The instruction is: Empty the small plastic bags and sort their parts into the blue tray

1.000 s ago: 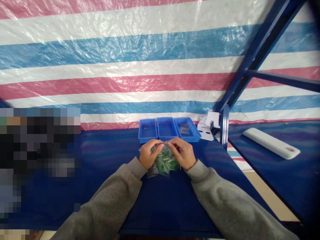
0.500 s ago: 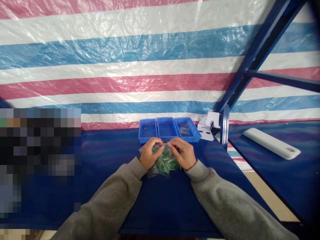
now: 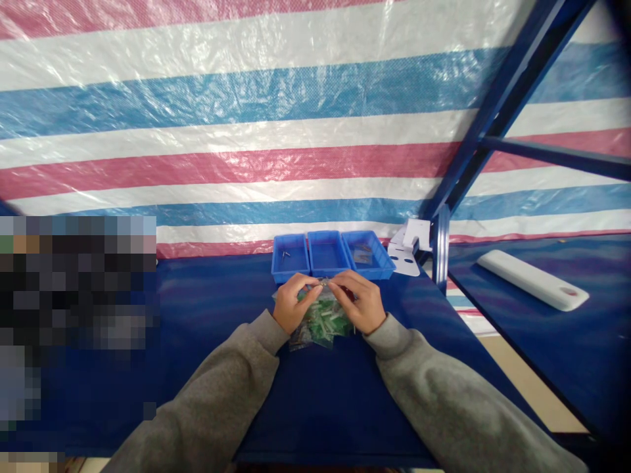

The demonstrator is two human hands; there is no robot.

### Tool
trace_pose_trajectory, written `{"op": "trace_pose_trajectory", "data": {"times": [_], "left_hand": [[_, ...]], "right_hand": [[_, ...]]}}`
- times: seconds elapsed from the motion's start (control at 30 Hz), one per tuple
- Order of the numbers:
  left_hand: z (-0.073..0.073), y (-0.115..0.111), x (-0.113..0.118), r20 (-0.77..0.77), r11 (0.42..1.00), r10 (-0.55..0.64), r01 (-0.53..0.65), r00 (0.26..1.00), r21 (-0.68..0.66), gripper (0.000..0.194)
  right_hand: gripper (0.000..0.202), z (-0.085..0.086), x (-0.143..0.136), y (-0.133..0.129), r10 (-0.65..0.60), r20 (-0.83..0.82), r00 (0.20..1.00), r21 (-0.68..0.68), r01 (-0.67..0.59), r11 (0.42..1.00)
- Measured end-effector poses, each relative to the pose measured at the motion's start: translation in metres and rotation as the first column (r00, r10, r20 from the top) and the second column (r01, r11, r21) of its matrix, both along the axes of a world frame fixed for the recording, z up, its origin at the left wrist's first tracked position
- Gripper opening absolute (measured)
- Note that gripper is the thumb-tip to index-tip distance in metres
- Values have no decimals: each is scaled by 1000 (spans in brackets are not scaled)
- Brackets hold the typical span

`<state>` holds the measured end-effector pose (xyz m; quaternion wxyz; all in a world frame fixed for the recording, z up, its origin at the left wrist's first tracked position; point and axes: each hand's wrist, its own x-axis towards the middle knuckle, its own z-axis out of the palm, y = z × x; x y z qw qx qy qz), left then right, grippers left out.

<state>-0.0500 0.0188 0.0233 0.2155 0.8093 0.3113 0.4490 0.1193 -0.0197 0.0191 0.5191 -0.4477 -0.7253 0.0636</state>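
A small shiny part (image 3: pixel 324 283) lies between the fingertips of the left hand (image 3: pixel 290 305) and the right hand (image 3: pixel 363 303), above the far edge of a pile of clear bags (image 3: pixel 323 328) with green contents. Neither hand is clearly nearer to it; the two meet it from opposite sides, and it seems to run crosswise from one to the other, though it is too small to be sure of its long axis. Both hands are partly closed, thumb and forefinger drawn together in a pinch that appears to grip the part, knuckles up and fingertips turned inward. The forearms, in grey sleeves (image 3: pixel 231 374), reach forward from either side and converge over the table (image 3: pixel 207 302). Just beyond the fingertips stand three blue trays side by side: the left tray (image 3: pixel 292 265) bears small metal pieces (image 3: pixel 286 254), the middle tray (image 3: pixel 327 255) is nearest the part, and the right tray (image 3: pixel 384 263) has clear packets (image 3: pixel 363 255) in it. White cards (image 3: pixel 405 263) lie beside the right tray, near a blue post (image 3: pixel 440 249).
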Motion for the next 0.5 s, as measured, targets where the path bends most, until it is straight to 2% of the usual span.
{"op": "trace_pose_trajectory", "data": {"times": [0.13, 0.27, 0.37, 0.5], "left_hand": [[-1, 1, 0, 23, 1000, 22, -22, 999, -3, 14], [-4, 3, -1, 15, 996, 53, -52, 998, -69, 17], [-4, 2, -2, -6, 994, 28, -29, 1000, -104, 21], [-2, 0, -1, 108, 995, 12, -2, 994, -96, 19]], "right_hand": [[20, -1, 0, 0, 3, 2, 1000, 4, -3, 1000], [18, -1, 0, 0, -2, 0, 1000, -12, 2, 1000], [19, -2, 0, 1, -13, -1, 1000, -19, 13, 1000], [21, -4, 1, 1, -15, 23, 1000, -53, 16, 998]]}}
